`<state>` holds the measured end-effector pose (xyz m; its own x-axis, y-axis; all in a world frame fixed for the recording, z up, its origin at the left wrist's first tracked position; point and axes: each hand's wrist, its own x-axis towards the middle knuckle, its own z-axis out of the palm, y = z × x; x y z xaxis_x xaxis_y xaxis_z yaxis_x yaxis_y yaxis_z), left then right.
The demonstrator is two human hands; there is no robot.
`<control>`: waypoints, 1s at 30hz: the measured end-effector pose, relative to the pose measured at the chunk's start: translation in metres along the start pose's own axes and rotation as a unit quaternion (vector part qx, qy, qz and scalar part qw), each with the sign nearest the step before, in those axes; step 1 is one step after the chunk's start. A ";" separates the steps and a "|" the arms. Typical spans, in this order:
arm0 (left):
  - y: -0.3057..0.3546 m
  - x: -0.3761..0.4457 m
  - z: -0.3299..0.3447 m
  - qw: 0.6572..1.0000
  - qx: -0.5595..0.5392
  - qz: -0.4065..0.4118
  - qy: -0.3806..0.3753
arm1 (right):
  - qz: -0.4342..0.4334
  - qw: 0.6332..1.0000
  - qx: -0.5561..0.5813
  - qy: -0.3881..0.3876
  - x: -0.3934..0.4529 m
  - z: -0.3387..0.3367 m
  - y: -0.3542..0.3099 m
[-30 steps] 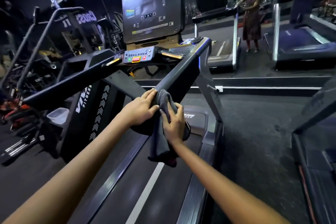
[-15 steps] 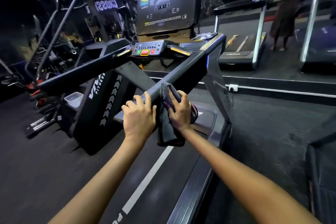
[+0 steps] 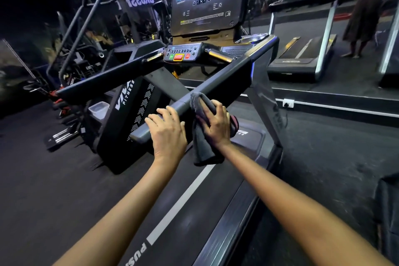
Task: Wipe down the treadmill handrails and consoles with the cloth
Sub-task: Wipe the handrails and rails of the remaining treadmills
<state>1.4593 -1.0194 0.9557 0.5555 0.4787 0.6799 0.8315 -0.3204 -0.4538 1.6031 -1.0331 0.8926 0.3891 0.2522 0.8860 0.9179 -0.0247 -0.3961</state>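
Your right hand (image 3: 216,124) presses the grey cloth (image 3: 201,147) against the right handrail (image 3: 218,84) of the treadmill, fingers laid over the fabric and bent around the rail, so the hand grasps the cloth to the bar. The cloth is wrapped over the top of the rail just beyond your fingertips, and its loose end hangs below your wrist, over the belt (image 3: 194,201). A dark red patch of fabric shows at the outer edge of that hand; what it belongs to cannot be told.

Your left hand (image 3: 167,130) lies just beside the right, on the near end of the same handrail. Its fingers are curled over the top of the bar and grip it. It does not touch the cloth; a narrow gap separates the two hands.

Ahead of both hands the rail rises to the console (image 3: 182,54), a button panel with green and red keys, and above that stands the large dark screen (image 3: 207,0). The left handrail (image 3: 108,77) runs well off to the left of your left hand. A clear plastic tub (image 3: 99,109) sits on the floor further left, past the treadmill's side panel.

Far beyond your right hand, a second person (image 3: 364,13) stands at another treadmill
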 end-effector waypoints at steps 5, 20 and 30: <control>0.017 -0.007 0.001 0.999 0.023 -0.013 0.021 | 0.134 0.990 0.013 0.048 0.032 0.004 0.014; 0.041 0.009 0.013 0.999 0.032 -0.009 0.030 | 0.117 0.991 -0.012 0.064 0.038 0.012 0.041; 0.062 0.030 0.008 0.997 0.023 -0.064 -0.020 | 0.024 0.999 0.000 0.032 0.030 0.020 0.090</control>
<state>1.5273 -1.0184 0.9438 0.4439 0.5452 0.7111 0.8941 -0.2172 -0.3917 1.6956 -1.0079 0.8791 0.4374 0.1884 0.8793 0.8978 -0.0359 -0.4389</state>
